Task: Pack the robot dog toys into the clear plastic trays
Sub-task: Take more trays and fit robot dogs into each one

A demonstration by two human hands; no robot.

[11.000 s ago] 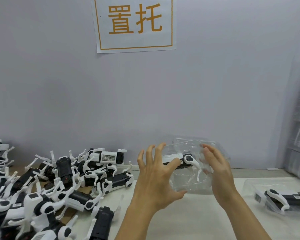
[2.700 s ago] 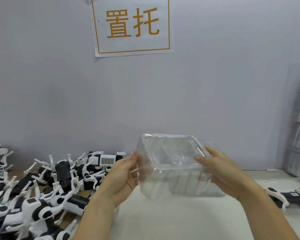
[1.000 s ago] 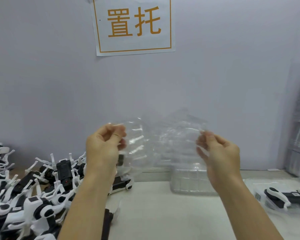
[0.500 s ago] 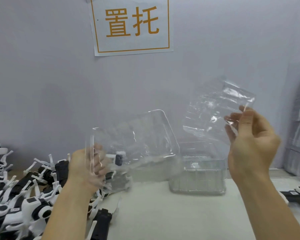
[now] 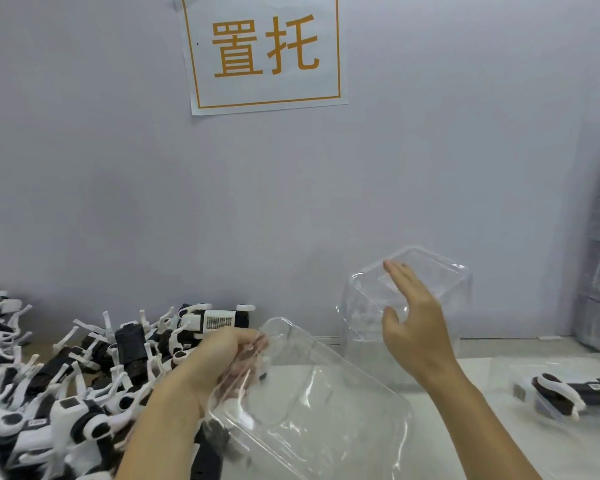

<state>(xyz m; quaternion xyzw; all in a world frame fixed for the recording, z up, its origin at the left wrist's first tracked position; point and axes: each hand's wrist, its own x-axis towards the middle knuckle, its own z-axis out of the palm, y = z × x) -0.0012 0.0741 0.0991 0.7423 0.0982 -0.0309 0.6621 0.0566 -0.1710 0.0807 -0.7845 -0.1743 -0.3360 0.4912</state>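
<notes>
Because the table [image 5: 465, 455] is the largest working surface, I start there: it carries the heap of robot dog toys [image 5: 84, 386] on the left and the stack of clear trays [image 5: 440, 341] at centre-right, far side, against the wall [image 5: 118, 202]. A paper sign [image 5: 265, 51] hangs high on that wall. One packed tray [image 5: 561, 393], with a toy inside, lies at the right edge, set aside from the unpacked heap.

My left hand [image 5: 229, 358] grips the near tray [image 5: 312, 403] by its far-left corner, fingers curled round the rim, holding it tilted over the table between heap and stack. I judge this keeps the cavity reachable for the next toy. My right hand [image 5: 413, 323] holds nothing, fingers straight and spread; it hovers in front of the stack, and I cannot tell whether it touches it.

Obstructions: toy legs in the heap interlock, so lifting one toy may drag its neighbours. The held tray partly covers the nearest toys.
</notes>
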